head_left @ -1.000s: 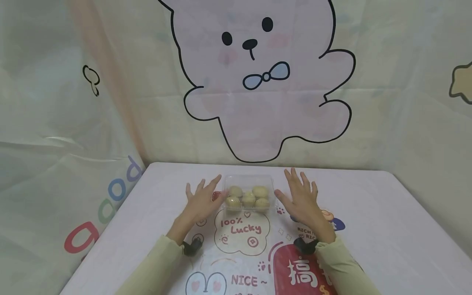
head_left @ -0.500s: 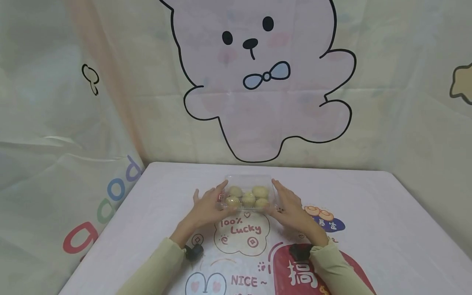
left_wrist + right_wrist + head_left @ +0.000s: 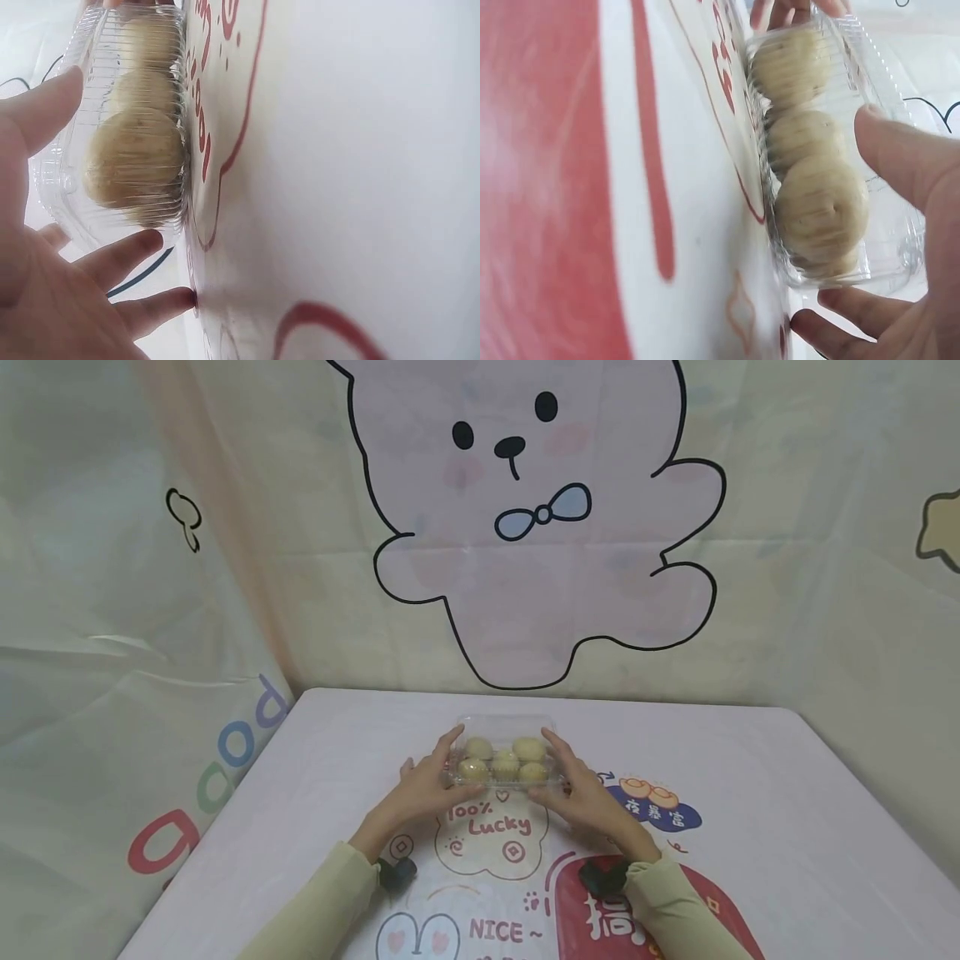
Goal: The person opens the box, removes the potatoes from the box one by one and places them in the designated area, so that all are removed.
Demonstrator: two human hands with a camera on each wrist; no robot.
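A clear plastic box point(image 3: 506, 729) with ribbed walls sits toward the far side of the table. Through its walls I see several round, pale yellow-brown pieces resembling small potatoes point(image 3: 821, 210). My left hand point(image 3: 420, 785) holds the left end, its thumb along the near side and a finger reaching toward the back corner. At the opposite end my right hand point(image 3: 588, 789) holds the box the same way. In the left wrist view the thumb point(image 3: 52, 109) overlaps the box while other fingers spread by its end. The box's far side is mostly hidden in both wrist views.
The white table point(image 3: 750, 793) carries printed drawings and lettering, including a red patch point(image 3: 712, 902) at the near right. Behind its far edge hangs a curtain point(image 3: 787, 610) with a bear drawing. A dark wrist device point(image 3: 397, 875) sits at the left sleeve.
Both hands have come inward from either side, fingers spread before, and now hold the box's two ends. The box stays in about the same place.
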